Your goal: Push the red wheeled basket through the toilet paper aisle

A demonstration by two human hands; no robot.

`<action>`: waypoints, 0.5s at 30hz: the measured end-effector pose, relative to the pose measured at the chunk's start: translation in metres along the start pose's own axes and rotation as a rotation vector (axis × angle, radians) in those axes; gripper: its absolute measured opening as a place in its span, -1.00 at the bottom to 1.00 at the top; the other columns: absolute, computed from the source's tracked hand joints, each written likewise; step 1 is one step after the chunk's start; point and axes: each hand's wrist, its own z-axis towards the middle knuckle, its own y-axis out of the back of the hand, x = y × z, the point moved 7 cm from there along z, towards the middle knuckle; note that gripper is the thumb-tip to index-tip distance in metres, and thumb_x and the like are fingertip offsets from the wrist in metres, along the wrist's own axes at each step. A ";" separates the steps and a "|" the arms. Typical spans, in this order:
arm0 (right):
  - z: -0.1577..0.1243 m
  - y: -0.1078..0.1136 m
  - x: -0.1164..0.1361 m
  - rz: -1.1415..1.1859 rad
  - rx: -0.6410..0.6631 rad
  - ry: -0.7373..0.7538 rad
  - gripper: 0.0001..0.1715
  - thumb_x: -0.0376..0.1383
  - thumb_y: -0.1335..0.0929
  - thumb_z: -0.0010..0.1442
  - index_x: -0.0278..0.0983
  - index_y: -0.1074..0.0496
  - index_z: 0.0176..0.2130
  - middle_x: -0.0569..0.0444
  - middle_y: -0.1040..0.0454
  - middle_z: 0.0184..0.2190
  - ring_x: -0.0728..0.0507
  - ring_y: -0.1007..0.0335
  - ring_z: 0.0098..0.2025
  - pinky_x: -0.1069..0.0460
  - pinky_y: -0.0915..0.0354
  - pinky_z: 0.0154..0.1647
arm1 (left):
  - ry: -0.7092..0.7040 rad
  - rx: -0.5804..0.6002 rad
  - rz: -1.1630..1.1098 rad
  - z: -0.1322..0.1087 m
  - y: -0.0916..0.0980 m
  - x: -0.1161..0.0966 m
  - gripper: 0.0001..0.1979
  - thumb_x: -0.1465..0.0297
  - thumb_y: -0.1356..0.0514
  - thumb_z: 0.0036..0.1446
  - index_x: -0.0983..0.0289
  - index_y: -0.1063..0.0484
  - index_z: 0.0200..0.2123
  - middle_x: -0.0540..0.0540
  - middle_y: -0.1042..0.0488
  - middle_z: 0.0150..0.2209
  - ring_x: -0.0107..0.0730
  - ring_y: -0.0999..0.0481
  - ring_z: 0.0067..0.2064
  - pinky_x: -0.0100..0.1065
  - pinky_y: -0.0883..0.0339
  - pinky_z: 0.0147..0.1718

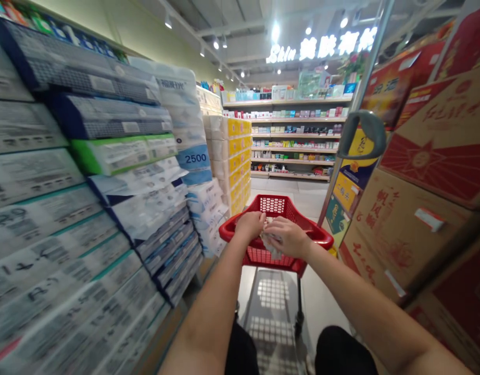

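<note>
A red plastic shopping cart (272,260) stands directly in front of me, with red mesh walls and a grey lower frame. Over its near rim my left hand (250,225) is closed, its fingertips turned inward toward the other hand; what it grips is hidden. My right hand (290,237) is curled around a crumpled whitish thing (276,254), perhaps thin plastic or tissue, that hangs down by the cart's near wall. The two hands almost meet above the basket. Most of the basket's inside is covered by my hands.
Stacked packs of tissue paper (99,208) line the left side, with yellow-sided packs (240,161) farther on. Cardboard cartons (404,224) rise on the right beside a metal post (333,177) bearing a grey loop (363,134). Shelves of small boxes (298,130) stand across the aisle's far end.
</note>
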 end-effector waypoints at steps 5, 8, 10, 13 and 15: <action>-0.006 -0.003 -0.055 0.043 0.067 -0.519 -0.65 -0.14 -0.23 0.25 -0.24 -0.52 -0.24 0.04 -0.53 -0.35 -0.07 -0.40 -0.32 0.08 -0.22 -0.28 | 0.074 -0.010 -0.043 0.006 -0.004 -0.001 -0.55 0.22 0.11 0.29 0.28 -0.53 -0.26 0.17 -0.56 -0.20 -0.29 -0.49 -0.15 -0.38 -0.26 -0.16; -0.011 0.000 -0.049 0.015 0.057 -0.387 -0.68 -0.15 -0.24 0.24 -0.24 -0.52 -0.23 0.02 -0.52 -0.31 -0.09 -0.39 -0.25 0.06 -0.23 -0.21 | 0.089 -0.004 -0.058 0.011 -0.010 -0.005 -0.56 0.23 0.10 0.28 0.28 -0.54 -0.28 0.15 -0.56 -0.22 -0.32 -0.49 -0.17 -0.40 -0.26 -0.15; -0.015 0.005 -0.032 -0.003 0.011 -0.149 -0.74 -0.23 -0.26 0.23 -0.23 -0.50 -0.20 0.00 -0.51 -0.21 -0.11 -0.35 -0.11 0.03 -0.21 -0.05 | 0.087 0.000 -0.062 0.013 -0.013 -0.010 -0.57 0.24 0.09 0.27 0.28 -0.54 -0.31 0.14 -0.57 -0.24 -0.33 -0.49 -0.19 -0.40 -0.26 -0.16; -0.022 0.010 -0.032 -0.019 -0.015 -0.091 -0.77 -0.29 -0.26 0.23 -0.24 -0.48 -0.20 -0.02 -0.49 -0.17 -0.12 -0.32 -0.06 0.02 -0.19 -0.01 | 0.101 -0.015 -0.052 0.014 -0.014 -0.017 -0.57 0.23 0.09 0.28 0.28 -0.54 -0.30 0.14 -0.57 -0.23 -0.32 -0.49 -0.18 -0.40 -0.26 -0.16; -0.023 0.010 -0.053 -0.072 0.046 -0.270 -0.74 -0.29 -0.23 0.25 -0.28 -0.49 -0.24 -0.06 -0.50 -0.26 -0.13 -0.36 -0.14 0.03 -0.22 -0.12 | 0.116 -0.033 -0.038 0.013 -0.013 -0.022 -0.56 0.23 0.10 0.28 0.28 -0.54 -0.27 0.16 -0.57 -0.21 -0.30 -0.49 -0.16 -0.39 -0.26 -0.14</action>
